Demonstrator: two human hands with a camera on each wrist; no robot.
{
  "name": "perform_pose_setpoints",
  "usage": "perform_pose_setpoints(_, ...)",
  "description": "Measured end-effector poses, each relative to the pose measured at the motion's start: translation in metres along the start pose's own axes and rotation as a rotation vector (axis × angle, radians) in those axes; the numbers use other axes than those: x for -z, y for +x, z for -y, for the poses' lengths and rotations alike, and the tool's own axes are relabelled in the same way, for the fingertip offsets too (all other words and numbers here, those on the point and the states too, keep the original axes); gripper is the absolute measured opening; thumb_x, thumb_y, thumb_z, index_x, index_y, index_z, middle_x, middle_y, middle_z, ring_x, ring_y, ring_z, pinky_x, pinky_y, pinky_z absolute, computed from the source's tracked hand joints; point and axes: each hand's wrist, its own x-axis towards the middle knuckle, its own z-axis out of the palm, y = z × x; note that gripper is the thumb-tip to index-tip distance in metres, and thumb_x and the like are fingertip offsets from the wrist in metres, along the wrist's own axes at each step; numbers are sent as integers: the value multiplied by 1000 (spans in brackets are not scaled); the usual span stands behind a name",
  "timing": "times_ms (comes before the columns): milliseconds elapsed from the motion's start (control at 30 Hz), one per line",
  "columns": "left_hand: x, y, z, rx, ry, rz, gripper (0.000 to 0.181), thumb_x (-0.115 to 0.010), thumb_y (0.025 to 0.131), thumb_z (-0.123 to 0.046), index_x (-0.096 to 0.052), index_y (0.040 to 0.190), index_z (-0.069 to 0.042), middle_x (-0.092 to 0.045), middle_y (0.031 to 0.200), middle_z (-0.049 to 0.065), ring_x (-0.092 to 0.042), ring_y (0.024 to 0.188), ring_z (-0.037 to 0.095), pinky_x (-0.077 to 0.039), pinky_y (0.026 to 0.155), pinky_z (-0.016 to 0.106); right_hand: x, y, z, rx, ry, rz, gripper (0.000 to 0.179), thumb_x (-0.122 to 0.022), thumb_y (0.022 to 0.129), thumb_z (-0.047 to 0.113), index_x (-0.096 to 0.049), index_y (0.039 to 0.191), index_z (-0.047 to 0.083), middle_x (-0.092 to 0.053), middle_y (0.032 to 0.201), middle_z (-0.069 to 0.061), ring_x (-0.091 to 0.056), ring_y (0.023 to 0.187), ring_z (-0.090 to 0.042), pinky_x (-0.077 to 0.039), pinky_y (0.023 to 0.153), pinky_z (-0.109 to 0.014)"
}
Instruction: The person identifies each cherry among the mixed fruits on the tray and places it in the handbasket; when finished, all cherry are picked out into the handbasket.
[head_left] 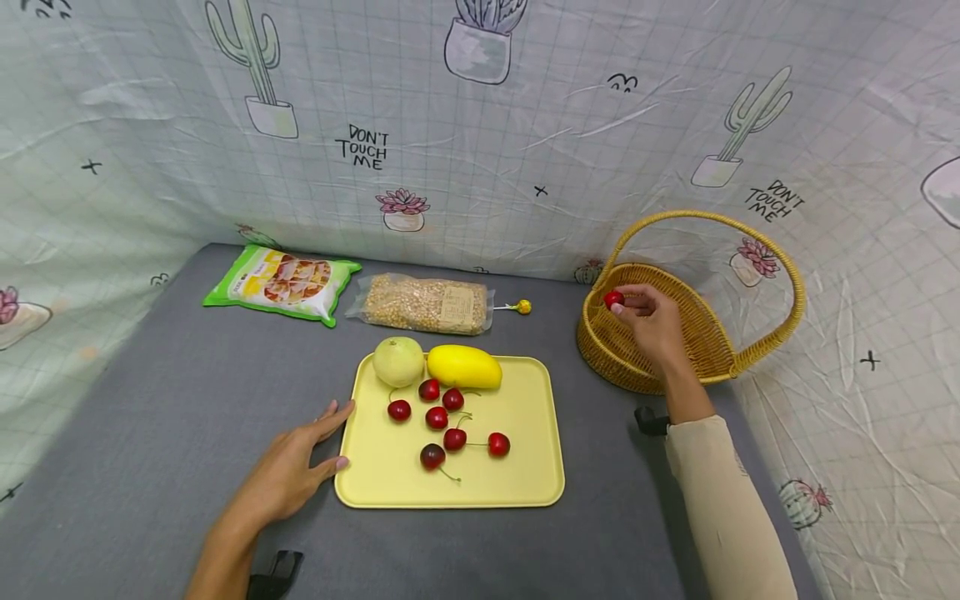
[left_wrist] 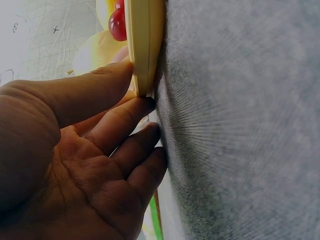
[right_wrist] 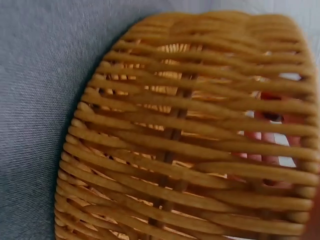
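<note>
The right hand (head_left: pixel 656 325) pinches one cherry (head_left: pixel 613 299) at the mouth of the basket (head_left: pixel 611 365), near the worktop's (head_left: pixel 150 417) far right corner, a strip of worktop separating basket and tray (head_left: pixel 528 479). The left hand (head_left: pixel 288 467), fingers spread, touches the tray's left edge; seven cherries (head_left: pixel 454 439) lie on it. The cloth (head_left: pixel 480 150) reads "DON'T TOUCH ME" twice.

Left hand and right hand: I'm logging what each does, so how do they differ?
The left hand touches the left edge of the yellow tray; the right hand pinches a cherry at the wicker basket. A bare forearm shows behind the left hand, a beige sleeve behind the right hand. Both hands are ungloved.
</note>
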Motion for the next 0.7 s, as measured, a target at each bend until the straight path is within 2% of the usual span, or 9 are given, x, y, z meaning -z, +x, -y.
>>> perform_pose_setpoints(167, -1, 0, 1, -3, 4, -5, 77, -82, 92, -11, -49, 161, -10, -47, 159, 30, -49, 147, 49, -44, 112, 70, 0, 11, -4, -69, 10, 15, 37, -73, 102, 15, -68, 138, 6, -64, 123, -15, -59, 96, -11, -56, 79, -17)
perform_pose_setpoints(367, -2, -1, 2, -6, 1, -6, 77, -82, 92, -11, -48, 161, -10, -46, 160, 30, -48, 147, 48, -44, 112, 70, -4, 22, -11, -123, -21, 51, 37, -71, 104, 12, -66, 139, 5, -63, 125, -16, -61, 102, -18, -58, 88, -30)
perform_pose_setpoints(500, -2, -1, 2, -2, 4, -5, 76, -82, 93, -11, -48, 161, -11, -46, 160, 29, -48, 147, 48, -44, 112, 70, -6, 27, -16, -153, -62, 71, 36, -70, 104, 11, -66, 139, 4, -62, 126, -18, -60, 105, -22, -53, 78, -26)
perform_pose_setpoints(600, -2, -1, 2, 0, 4, -5, 76, -82, 93, -11, -48, 161, -11, -46, 160, 29, -48, 147, 49, -44, 112, 70, -8, 30, -21, -152, -97, 95, 35, -69, 104, 9, -65, 138, 2, -61, 124, -20, -57, 100, -23, -48, 69, -21)
perform_pose_setpoints(700, -2, -1, 2, 0, -1, -4, 76, -82, 93, -11, -48, 161, -10, -46, 160, 29, -48, 147, 49, -44, 112, 70, -9, 31, -25, -138, -163, 121, 34, -69, 104, 11, -66, 137, 2, -63, 122, -22, -58, 98, -25, -47, 67, -21)
